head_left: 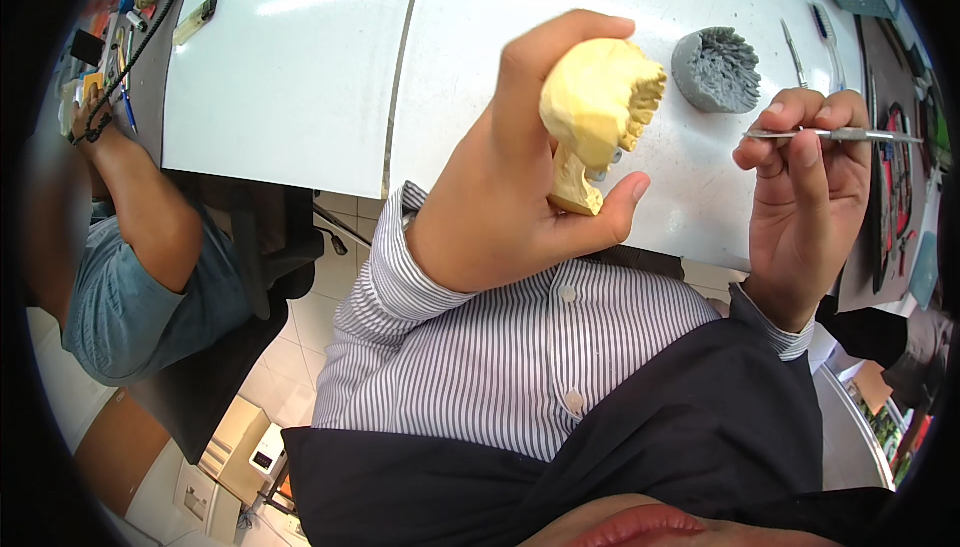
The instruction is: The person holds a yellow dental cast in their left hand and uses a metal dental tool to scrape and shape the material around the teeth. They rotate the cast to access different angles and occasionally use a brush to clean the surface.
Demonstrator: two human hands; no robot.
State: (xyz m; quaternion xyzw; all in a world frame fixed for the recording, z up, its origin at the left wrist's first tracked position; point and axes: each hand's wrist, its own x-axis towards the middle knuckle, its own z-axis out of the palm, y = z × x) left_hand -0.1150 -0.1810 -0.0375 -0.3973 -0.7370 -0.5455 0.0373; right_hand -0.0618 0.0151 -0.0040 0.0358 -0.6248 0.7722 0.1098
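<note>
- Wears a pinstriped shirt (470,347) beneath a black garment (700,407)
- Holds a yellow dental cast (585,107) aloft over the near edge of the counter (290,87), clamped in the left hand's (500,177) grip between thumb and fingers
- Pinches a slim metal tool (850,134) in the right hand's (812,192) grip, fingertips together on the shaft, roughly level, clear of the cast
- Faces a glossy white surface, crossed by a dark seam (404,57) and streaked with reflected light toward upper left
- Beyond the cast, on the counter, shows a round grey block (716,69) with a jagged face, then a thin pointed instrument (794,52) beside a brush (828,42)
- Toward the far left end, includes a pale-yellow cutter (195,20)
- Further left, reveals another person in a teal shirt (150,297), near a dark chair (265,267)
- Below, opens onto pale floor tiles (305,322)
</note>
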